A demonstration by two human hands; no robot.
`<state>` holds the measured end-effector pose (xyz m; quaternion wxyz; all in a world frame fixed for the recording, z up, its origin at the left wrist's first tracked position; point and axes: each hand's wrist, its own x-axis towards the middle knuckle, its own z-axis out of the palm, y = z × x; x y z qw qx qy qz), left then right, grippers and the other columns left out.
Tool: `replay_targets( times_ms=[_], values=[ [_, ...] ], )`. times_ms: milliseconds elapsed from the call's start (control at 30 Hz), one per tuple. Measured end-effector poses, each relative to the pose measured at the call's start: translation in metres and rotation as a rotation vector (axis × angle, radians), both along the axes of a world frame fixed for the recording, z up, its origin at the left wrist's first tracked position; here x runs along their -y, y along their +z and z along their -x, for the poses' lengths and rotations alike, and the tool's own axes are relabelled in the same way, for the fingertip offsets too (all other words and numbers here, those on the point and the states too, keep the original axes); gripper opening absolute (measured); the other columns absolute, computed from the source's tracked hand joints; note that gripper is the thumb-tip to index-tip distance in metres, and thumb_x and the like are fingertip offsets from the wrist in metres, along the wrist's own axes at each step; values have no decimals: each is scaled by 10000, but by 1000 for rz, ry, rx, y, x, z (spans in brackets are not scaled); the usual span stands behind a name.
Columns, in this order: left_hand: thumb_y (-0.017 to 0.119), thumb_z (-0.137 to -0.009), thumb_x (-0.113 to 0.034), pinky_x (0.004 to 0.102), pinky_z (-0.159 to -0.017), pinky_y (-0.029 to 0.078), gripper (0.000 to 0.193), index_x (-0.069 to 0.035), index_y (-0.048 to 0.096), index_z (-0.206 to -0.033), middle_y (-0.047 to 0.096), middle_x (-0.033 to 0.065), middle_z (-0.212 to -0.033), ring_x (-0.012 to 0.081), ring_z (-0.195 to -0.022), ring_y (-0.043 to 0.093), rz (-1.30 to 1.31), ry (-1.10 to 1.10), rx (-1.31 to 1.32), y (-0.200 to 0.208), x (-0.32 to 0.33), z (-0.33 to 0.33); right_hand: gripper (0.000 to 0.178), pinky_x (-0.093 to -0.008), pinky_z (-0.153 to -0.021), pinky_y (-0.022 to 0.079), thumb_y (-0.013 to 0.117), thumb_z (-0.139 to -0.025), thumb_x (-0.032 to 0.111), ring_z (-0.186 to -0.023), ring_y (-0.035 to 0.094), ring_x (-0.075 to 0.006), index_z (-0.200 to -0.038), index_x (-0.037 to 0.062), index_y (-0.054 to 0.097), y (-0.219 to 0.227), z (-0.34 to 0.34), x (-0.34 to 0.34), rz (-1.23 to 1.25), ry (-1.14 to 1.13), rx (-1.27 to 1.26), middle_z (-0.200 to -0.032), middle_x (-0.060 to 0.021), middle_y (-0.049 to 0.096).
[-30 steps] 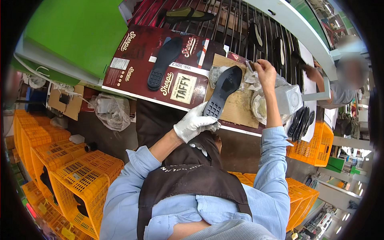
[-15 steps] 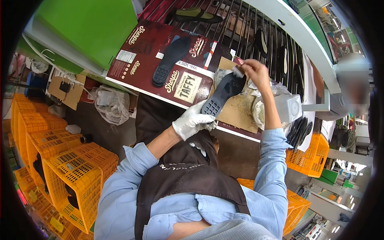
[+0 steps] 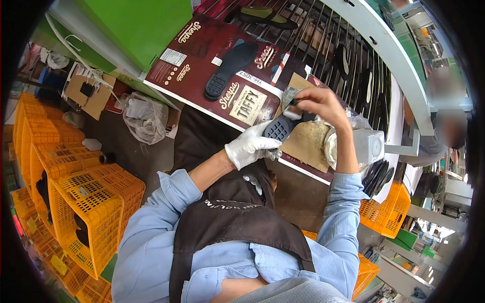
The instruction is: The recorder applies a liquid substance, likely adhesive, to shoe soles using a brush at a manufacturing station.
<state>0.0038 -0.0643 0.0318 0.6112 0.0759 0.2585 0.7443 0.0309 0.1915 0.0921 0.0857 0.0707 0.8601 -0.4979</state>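
My left hand (image 3: 251, 147), in a white glove, grips the heel end of a dark shoe sole (image 3: 278, 130) whose heel shows a grid of square recesses. My bare right hand (image 3: 324, 104) pinches what looks like a small white brush (image 3: 292, 113), down against the middle of that sole. The sole's front part is mostly hidden behind the right hand. Below it lies a stained cardboard sheet (image 3: 305, 146) on the bench. A second dark sole (image 3: 232, 68) rests to the left on flattened dark red cardboard (image 3: 174, 76).
Beyond the bench, a metal-bar rack (image 3: 323, 38) carries several soles and a green-black shoe (image 3: 265, 17). To the right stand a clear plastic container (image 3: 369, 145) and a row of dark soles (image 3: 378, 181). Orange crates (image 3: 96, 207) are stacked at my left. A green panel (image 3: 129, 33) rises at upper left.
My right hand has drawn the brush from the sole's front end back towards its middle, nearer my left hand. The left hand keeps its hold on the heel. The whole view has shifted slightly.
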Motion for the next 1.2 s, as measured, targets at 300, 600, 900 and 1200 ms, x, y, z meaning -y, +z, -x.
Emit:
replay_targets(
  times_ms=[300, 600, 900, 1200],
  values=[
    [611, -846, -31, 263, -688, 531, 491, 1, 419, -1297, 572, 93, -1122, 134, -776, 610, 0, 13, -10, 2, 0, 2, 156, -218, -617, 469, 681, -834, 79, -729, 597, -70, -970, 5, 684, -3, 0, 11, 57, -111, 16, -834, -6, 672],
    [626, -839, -48, 264, -697, 531, 457, -7, 449, -1259, 573, 69, -1033, 142, -762, 616, -16, 37, -1, 1, 1, 0, 162, -217, -718, 491, 652, -865, 63, -806, 608, -73, -1007, -14, 667, -3, -5, 36, 131, -62, 39, -884, -19, 677],
    [669, -824, -46, 256, -691, 532, 473, 3, 458, -1244, 579, 66, -955, 137, -765, 610, 32, 14, -29, 2, 2, 3, 208, -225, -729, 499, 654, -854, 65, -803, 626, -102, -1031, -44, 650, -12, 1, 40, 13, -59, -145, -888, -57, 679],
    [673, -818, -37, 274, -757, 545, 514, -6, 437, -1274, 579, 75, -1044, 155, -823, 632, 35, 3, -31, 4, 2, 3, 184, -223, -631, 478, 678, -840, 48, -700, 589, -67, -1005, -24, 644, -4, -14, 45, -91, -265, -340, -820, -18, 659]
  ],
)
